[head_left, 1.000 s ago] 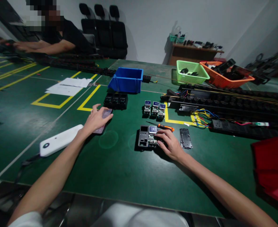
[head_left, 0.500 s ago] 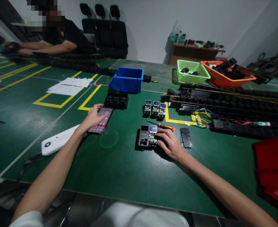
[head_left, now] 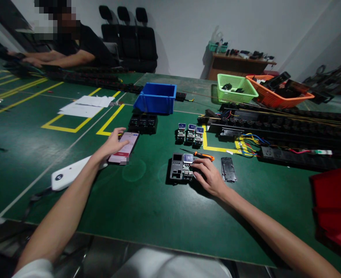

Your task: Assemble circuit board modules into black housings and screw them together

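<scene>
A phone (head_left: 124,148) with a lit screen lies on the green table (head_left: 147,216). My left hand (head_left: 114,144) rests at its left side with fingers apart, the thumb over the screen. Right of centre is a grey device housing (head_left: 176,166) with a green circuit board (head_left: 187,170) at its right side. My right hand (head_left: 208,175) touches the board's right edge with its fingertips, fingers bent. Behind that hand lies an orange and black screwdriver (head_left: 203,156). A flat black cover (head_left: 228,169) is to its right. Several small boards with screens (head_left: 191,134) stand farther back.
A blue bin (head_left: 159,98) stands behind black modules (head_left: 143,122). Green (head_left: 237,88) and orange baskets (head_left: 280,92), black rails and wires lie right, with a red bin (head_left: 335,200) nearer. At left are papers (head_left: 86,106), a white device (head_left: 72,173) and another person.
The phone screen has changed from a page of icons to a lighter page with a red band near its bottom. My hands have hardly moved.
</scene>
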Demonstrator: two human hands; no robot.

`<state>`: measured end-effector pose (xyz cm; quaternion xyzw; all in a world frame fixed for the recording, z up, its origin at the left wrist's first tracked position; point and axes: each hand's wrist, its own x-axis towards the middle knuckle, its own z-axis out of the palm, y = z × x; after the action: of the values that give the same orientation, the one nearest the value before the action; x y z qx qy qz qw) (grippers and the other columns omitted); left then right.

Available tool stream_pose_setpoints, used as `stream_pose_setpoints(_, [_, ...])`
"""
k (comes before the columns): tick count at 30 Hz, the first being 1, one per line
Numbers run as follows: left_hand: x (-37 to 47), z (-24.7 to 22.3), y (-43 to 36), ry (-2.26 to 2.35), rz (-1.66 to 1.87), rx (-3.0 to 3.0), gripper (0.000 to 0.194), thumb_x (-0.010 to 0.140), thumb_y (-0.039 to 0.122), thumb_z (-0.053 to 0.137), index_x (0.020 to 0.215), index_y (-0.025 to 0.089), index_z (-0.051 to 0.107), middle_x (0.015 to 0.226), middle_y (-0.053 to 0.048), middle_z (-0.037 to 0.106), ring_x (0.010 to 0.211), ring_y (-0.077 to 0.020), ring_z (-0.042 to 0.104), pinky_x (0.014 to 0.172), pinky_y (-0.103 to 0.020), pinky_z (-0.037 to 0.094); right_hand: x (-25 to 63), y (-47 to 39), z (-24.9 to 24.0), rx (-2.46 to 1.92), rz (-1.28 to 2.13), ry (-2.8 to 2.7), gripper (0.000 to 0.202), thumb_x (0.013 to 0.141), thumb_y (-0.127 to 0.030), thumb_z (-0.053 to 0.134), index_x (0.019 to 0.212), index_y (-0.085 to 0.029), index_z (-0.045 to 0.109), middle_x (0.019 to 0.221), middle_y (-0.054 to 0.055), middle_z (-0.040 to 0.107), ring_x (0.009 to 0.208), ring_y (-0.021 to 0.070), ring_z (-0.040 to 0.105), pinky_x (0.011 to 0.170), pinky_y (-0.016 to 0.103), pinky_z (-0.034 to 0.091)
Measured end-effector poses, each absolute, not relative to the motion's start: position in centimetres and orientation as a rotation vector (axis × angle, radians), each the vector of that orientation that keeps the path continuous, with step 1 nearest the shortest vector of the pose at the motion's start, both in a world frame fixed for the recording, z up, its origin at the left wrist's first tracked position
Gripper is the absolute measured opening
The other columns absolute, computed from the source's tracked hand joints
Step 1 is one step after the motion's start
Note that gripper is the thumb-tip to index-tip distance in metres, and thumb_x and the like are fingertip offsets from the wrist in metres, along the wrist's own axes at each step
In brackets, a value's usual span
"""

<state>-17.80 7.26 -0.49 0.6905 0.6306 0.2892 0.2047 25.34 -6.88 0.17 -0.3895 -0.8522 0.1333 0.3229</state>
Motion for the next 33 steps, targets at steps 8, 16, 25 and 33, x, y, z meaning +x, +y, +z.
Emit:
stream_pose_setpoints(8, [-18.5,0.6,6.5,1.665,0.693,1.885,0.092,0.065,0.043,0.069,0.142,0.020,0.024,0.137,-0.017,0.044,0.128,-0.0308,0.047,0.102,-0.046,0.044,25.4,-6.9,0.2,-1.017,0.352,-2.233,0.027,0.093,-0.025,0.049,0.120,-0.022,0.055,0.119,0.012,0.056,0.111,0.0266,0.054,0.094,0.048,0.048])
stream_pose_setpoints(16, [-18.8,0.2,6.6,1.634,0.613,1.882,0.097,0.063,0.043,0.073,0.143,0.021,0.022,0.135,-0.015,0.049,0.118,-0.0289,0.055,0.098,-0.044,0.047,25.3,-7.0,0.3,-1.017,0.338,-2.230,0.028,0.094,-0.026,0.048,0.120,-0.023,0.054,0.119,0.012,0.057,0.111,0.0267,0.054,0.094,0.048,0.048])
stream_pose_setpoints(25, [-12.9,1.8,4.6,1.976,1.064,2.183,0.042,0.086,0.039,0.048,0.123,0.017,0.050,0.123,-0.012,0.054,0.119,-0.0286,0.050,0.105,-0.047,0.038,25.3,-6.9,0.2,-1.030,0.346,-2.185,0.027,0.093,-0.025,0.049,0.120,-0.021,0.052,0.118,0.012,0.057,0.112,0.0260,0.054,0.096,0.047,0.047])
stream_pose_setpoints(33, [-2.5,3.3,-2.2,1.133,0.790,2.343,0.059,0.080,0.044,0.061,0.134,0.029,0.042,0.141,-0.009,0.041,0.133,-0.0289,0.038,0.112,-0.050,0.035,25.1,-7.0,0.3,-1.031,0.338,-2.143,0.025,0.093,-0.025,0.049,0.117,-0.022,0.053,0.115,0.011,0.059,0.112,0.0264,0.055,0.096,0.049,0.047])
